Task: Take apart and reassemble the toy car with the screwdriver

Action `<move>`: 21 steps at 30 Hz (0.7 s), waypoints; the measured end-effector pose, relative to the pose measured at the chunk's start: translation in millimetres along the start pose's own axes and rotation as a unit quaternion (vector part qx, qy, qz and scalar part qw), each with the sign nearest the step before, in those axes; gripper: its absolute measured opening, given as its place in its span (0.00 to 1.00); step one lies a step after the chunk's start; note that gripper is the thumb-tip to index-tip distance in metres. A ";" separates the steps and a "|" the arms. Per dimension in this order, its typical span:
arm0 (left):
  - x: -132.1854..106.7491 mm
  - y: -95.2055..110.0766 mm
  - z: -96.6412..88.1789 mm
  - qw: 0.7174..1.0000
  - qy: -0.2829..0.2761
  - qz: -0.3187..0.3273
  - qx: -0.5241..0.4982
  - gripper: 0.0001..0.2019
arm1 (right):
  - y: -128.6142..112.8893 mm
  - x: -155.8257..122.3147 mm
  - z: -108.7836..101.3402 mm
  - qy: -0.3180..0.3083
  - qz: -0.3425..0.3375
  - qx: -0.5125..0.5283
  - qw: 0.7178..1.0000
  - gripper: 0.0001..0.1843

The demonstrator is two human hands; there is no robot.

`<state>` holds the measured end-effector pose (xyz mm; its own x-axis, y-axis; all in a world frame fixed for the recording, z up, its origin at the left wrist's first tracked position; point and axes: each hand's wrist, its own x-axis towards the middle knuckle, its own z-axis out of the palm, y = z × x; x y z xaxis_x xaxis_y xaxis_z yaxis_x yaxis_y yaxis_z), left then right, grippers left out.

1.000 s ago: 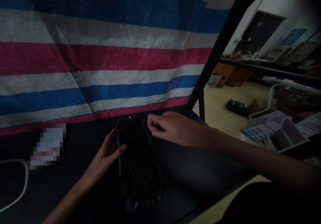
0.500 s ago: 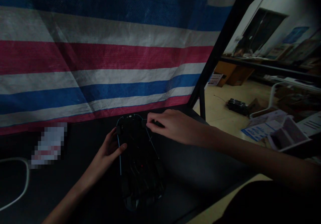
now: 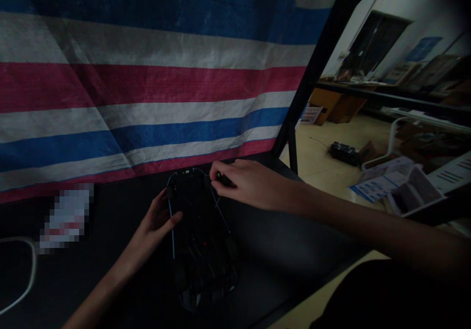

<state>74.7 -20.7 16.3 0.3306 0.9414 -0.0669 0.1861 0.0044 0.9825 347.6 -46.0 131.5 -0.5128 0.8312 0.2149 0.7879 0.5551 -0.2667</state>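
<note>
A black toy car point(image 3: 196, 221) lies on the dark table with its underside up and its far end toward the striped sheet. My left hand point(image 3: 158, 221) is closed on the car's left edge, thumb over the underside and fingers along the side. At the far right wheel, my right hand point(image 3: 246, 184) pinches what looks like a small screwdriver point(image 3: 223, 178), with a dark handle and yellow marks. Its thin shaft points left toward the wheel. Dim light hides whether the tip touches the car.
A striped plastic sheet point(image 3: 154, 86) hangs behind the table, beside a black frame post point(image 3: 312, 68). A blurred-out packet point(image 3: 68, 216) and a white loop point(image 3: 33, 270) lie at left. On the floor to the right are another toy car point(image 3: 344, 152) and a divided bin point(image 3: 415, 191).
The view has shifted slightly, moving everything a little left. My right hand has turned a little, so yellow marks on the tool now show. My left hand keeps its hold.
</note>
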 end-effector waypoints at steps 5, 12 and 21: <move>0.7 -0.2 -0.5 1.000 -0.001 -0.001 -0.002 0.41 | -1.0 0.1 0.9 0.003 -0.021 0.067 0.998 0.14; 1.8 -2.6 0.3 1.000 -0.004 0.004 -0.018 0.41 | -2.3 1.1 -3.0 -0.025 -0.021 0.086 0.996 0.09; 0.9 -2.8 -1.5 1.000 -0.006 -0.002 -0.014 0.41 | -3.0 -1.3 -6.9 -0.027 -0.011 0.078 0.996 0.10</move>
<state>73.1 -19.4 13.7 0.3403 0.9376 -0.0719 0.1616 0.0171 0.9867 348.3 -49.0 138.5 -0.5502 0.8170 0.1729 0.7154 0.5679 -0.4070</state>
